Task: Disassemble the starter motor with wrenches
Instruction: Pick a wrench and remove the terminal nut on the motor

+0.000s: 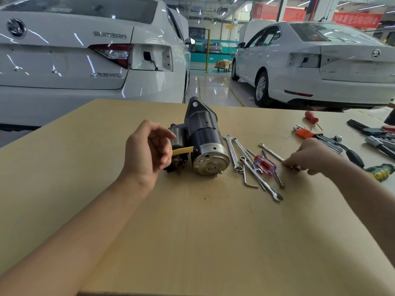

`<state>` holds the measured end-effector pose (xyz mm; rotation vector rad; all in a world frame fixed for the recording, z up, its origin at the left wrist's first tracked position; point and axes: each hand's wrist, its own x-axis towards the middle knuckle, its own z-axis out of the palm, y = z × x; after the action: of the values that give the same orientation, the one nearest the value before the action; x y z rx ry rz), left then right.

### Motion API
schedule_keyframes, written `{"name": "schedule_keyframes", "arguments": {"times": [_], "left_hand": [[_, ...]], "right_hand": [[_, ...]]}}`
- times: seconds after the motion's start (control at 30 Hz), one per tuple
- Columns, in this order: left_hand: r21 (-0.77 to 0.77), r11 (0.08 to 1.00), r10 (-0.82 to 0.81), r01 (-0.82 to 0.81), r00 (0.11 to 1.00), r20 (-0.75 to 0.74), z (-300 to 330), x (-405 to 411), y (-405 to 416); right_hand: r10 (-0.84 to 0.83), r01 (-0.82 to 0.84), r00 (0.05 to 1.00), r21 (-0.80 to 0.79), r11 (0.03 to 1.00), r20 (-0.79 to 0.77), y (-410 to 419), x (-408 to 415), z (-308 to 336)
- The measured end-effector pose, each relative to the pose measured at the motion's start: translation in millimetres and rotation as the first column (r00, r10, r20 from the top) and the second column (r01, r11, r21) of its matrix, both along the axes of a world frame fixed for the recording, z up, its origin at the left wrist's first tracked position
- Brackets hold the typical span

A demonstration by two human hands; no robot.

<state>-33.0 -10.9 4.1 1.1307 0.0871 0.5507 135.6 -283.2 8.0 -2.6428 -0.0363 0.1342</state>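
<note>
Loosely curled and holding nothing, my left hand [149, 149] hovered beside the starter motor [201, 142] lying mid-table [192, 231]; my right hand [310, 158] pinched a wrench [272, 153] on its right.

A pale wooden tabletop [192, 231] is seen in the foreground. A clear-handled screwdriver with a red core [265, 165] and a bent steel hex key [248, 180] are laid on it. Further right, a red-handled screwdriver [311, 118] and an orange hex-key holder [304, 133] are spotted. Behind, two white saloon cars [64, 60] [320, 60] are parked on a glossy floor [213, 86].
</note>
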Motion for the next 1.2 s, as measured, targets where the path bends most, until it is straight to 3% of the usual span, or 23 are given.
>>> {"name": "schedule_keyframes", "arguments": {"times": [0.13, 0.4, 0.53, 0.6, 0.63, 0.7, 0.77, 0.83, 0.97, 1.2], "left_hand": [[0.152, 0.984, 0.097, -0.094, 0.995, -0.016, -0.8, -0.2, 1.2], [0.278, 0.960, 0.040, -0.033, 0.999, -0.020, -4.2, -0.7, -2.3], [0.288, 0.958, 0.015, -0.001, 0.999, -0.046, -4.5, -1.3, -3.9], [0.306, 0.952, 0.009, 0.008, 0.998, -0.054, -3.7, -1.5, -5.7], [0.321, 0.947, 0.004, 0.014, 0.998, -0.056, -3.5, -1.8, -6.9], [0.359, 0.932, -0.023, 0.042, 0.998, -0.057, -4.0, -2.5, -9.4], [0.404, 0.911, -0.069, 0.085, 0.996, -0.052, -4.9, -4.3, -11.8], [0.451, 0.885, -0.111, 0.117, 0.993, -0.039, -6.0, -6.3, -13.6], [0.496, 0.862, -0.104, 0.105, 0.994, -0.030, -8.9, -5.9, -16.0], [0.446, 0.889, -0.091, 0.101, 0.995, -0.044, -9.9, -3.4, -17.4]], "right_hand": [[0.042, -0.060, 0.985, -0.102, 0.993, -0.168, 10.2, 7.5, 15.2], [0.081, -0.137, 0.953, -0.174, 0.975, -0.293, 22.7, 8.7, 17.9], [0.104, -0.111, 0.964, -0.015, 0.994, -0.243, 14.7, 4.3, 18.8], [0.153, -0.123, 0.981, 0.231, 0.965, -0.115, 13.1, -2.4, 21.4], [0.188, -0.143, 0.980, 0.428, 0.893, -0.064, 16.8, -9.7, 24.1], [0.321, -0.173, 0.947, 0.797, 0.579, -0.027, 32.2, -33.5, 29.2], [0.470, -0.169, 0.882, 0.949, 0.267, 0.025, 50.5, -58.0, 27.5], [0.515, -0.151, 0.853, 0.984, 0.098, 0.080, 66.7, -74.5, 19.0], [0.474, -0.130, 0.870, 0.990, -0.050, 0.138, 83.9, -92.4, 2.2], [0.467, -0.183, 0.863, 0.981, -0.064, 0.192, 87.0, -102.7, -6.0]]}}
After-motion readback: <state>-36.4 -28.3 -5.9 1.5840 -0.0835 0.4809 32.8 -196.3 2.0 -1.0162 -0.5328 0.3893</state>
